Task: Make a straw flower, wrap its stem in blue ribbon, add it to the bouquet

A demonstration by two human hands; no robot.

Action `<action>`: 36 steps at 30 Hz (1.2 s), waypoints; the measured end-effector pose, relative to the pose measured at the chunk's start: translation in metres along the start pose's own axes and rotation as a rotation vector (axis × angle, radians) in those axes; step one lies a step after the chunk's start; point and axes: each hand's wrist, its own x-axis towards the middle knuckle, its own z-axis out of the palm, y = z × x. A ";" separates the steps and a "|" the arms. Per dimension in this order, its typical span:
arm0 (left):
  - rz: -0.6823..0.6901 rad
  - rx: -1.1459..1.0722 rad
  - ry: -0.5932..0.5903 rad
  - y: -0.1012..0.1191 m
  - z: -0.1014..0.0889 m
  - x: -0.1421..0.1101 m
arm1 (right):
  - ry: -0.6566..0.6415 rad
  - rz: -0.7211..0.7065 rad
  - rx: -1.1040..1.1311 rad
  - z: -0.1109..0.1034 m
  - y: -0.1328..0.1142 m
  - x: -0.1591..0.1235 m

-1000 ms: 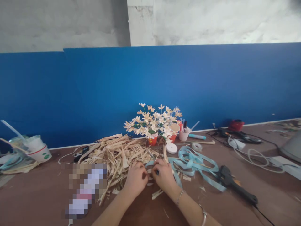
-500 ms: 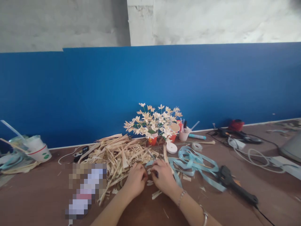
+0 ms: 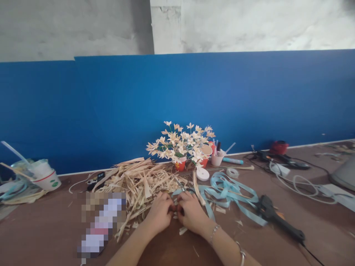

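My left hand point(image 3: 161, 211) and my right hand point(image 3: 190, 208) meet low over the table, fingertips pinched together. Whatever sits between the fingers is too small and hidden to make out. Pale petal-like scraps lie on the table just under the fingertips. A heap of dry straw-coloured husk strips point(image 3: 133, 181) spreads behind and left of my left hand. Light blue ribbon point(image 3: 227, 192) lies in loose loops to the right of my right hand. Beyond the hands, cream flowers point(image 3: 180, 142) on thin stems stand in a red paper cup point(image 3: 180, 164).
A black glue gun point(image 3: 280, 218) with a cord lies at right. Behind the ribbon are a white disc point(image 3: 202, 174), a tape roll point(image 3: 232, 173) and a white cup of pens point(image 3: 217, 159). A pixelated object point(image 3: 101, 225) lies left. A white bowl point(image 3: 47, 181) stands far left.
My right hand has shifted slightly left, and the fingertips of both hands have come together after a small gap. The things on the table stay where they were.
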 end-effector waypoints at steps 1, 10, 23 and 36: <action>0.008 -0.001 0.005 0.000 0.000 0.000 | 0.027 0.006 0.022 0.001 0.000 0.000; 0.162 -0.099 0.173 0.010 -0.013 0.003 | 0.136 0.170 0.606 -0.002 0.007 0.009; 0.074 -0.131 0.279 0.007 -0.014 0.007 | 0.286 0.002 0.460 -0.011 0.005 0.007; -0.095 -0.208 0.377 0.013 0.002 0.009 | 0.403 0.025 0.127 -0.004 -0.014 0.001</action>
